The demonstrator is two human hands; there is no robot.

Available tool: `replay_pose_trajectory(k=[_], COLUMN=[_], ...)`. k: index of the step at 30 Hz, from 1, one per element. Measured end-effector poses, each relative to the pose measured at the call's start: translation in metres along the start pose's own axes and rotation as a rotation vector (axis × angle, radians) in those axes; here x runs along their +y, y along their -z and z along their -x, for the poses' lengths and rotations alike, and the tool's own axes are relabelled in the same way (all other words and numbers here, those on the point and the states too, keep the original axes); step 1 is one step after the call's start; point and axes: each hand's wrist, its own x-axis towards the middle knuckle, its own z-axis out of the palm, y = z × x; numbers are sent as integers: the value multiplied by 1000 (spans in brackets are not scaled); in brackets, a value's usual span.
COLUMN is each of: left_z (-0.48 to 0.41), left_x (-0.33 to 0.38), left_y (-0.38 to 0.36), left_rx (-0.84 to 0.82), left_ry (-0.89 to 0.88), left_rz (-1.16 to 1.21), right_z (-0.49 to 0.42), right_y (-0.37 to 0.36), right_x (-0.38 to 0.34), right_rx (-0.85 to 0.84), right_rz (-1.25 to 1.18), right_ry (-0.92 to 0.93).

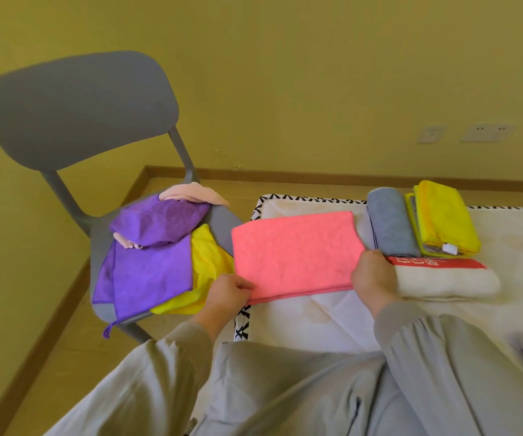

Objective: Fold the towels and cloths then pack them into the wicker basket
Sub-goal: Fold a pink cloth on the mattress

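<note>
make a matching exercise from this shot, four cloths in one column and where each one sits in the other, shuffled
1 pink cloth
2 purple cloth
3 grey cloth
4 white towel with red band

a on the chair seat
b between the pink cloth and the folded yellow cloths
c pinched by the left hand and right hand
d close beside the right hand, in front of the yellow cloths

Pairs: 1-c, 2-a, 3-b, 4-d

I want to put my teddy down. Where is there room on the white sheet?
The bare sheet between the pink cloth and the person's lap is free, and so is the patch right of the yellow stack. The chair seat is crowded with loose cloths.
</note>
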Motion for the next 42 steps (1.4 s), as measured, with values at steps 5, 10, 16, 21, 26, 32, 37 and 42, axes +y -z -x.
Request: replay_pose_trajectory(k=[5, 10, 16, 21, 26, 32, 37, 42], left_z=[2, 11, -7, -25, -31, -35, -40, -41], left_x=[0, -1, 13, 21, 6, 2, 2, 10], left_y=[5, 7, -13, -38, -55, -56, -54, -47], left_rx=[5, 142, 183, -41, 11, 51, 111, 229], left_ry=[-86, -306, -553, -402, -368, -416, -465, -543], left_rz=[-142, -573, -683, -720, -796, -776, -814, -768], right_z=[1, 4, 11, 11, -6, -21, -35, -39], right_y=[3, -4, -12, -31, -33, -64, -66, -56], right_x=[-1, -4, -33, -37, -61, -63, -44, -49], right_rx=[-30, -40, -17, -346, -123, -103, -48, -60], right_rz=[81, 267, 146, 197, 66, 61, 52, 68], right_ry=[47, 83, 399, 197, 205, 406, 237, 226])
